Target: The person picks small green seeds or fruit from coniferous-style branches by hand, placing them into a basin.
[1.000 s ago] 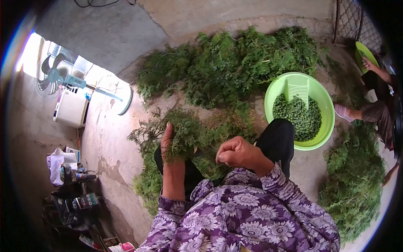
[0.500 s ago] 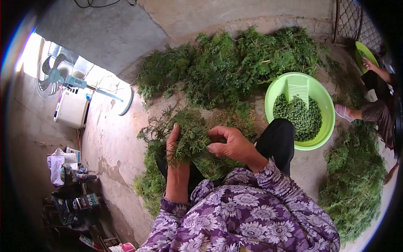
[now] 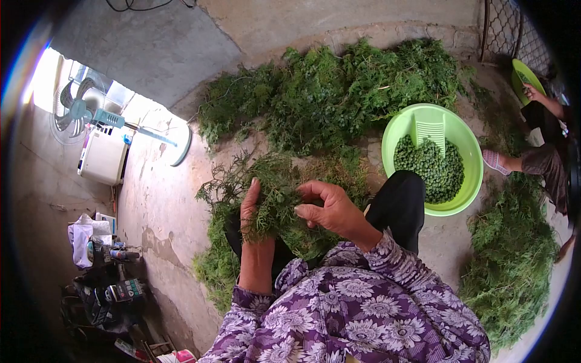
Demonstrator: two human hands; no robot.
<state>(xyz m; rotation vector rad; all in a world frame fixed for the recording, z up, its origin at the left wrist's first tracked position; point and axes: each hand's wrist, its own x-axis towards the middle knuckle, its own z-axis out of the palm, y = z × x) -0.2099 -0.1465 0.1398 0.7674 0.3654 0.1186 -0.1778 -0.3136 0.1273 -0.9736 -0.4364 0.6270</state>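
My left hand (image 3: 249, 206) is closed around a leafy evergreen sprig (image 3: 275, 196), which looks like arborvitae; its thumb lies across the foliage and the other fingers are hidden under it. At the sprig's right edge my right hand (image 3: 338, 209) is curled, thumb and forefinger close together against the leaves. What sits between those fingertips is too small to make out. To the right of my knee stands a light-green plastic basin (image 3: 472, 175) with a ribbed washboard panel. Many small round green cones (image 3: 426, 169) lie in it.
A long heap of cut evergreen branches (image 3: 339, 97) runs along the wall, and another pile (image 3: 508, 260) lies at right. A co-worker's hand (image 3: 535, 94) is over a second green basin (image 3: 520, 91). A standing fan (image 3: 82, 112) and a white box (image 3: 103, 157) are at left.
My right hand has shifted slightly left and its fingertips press closer into the sprig. The left hand keeps its hold, with the sprig turned a little.
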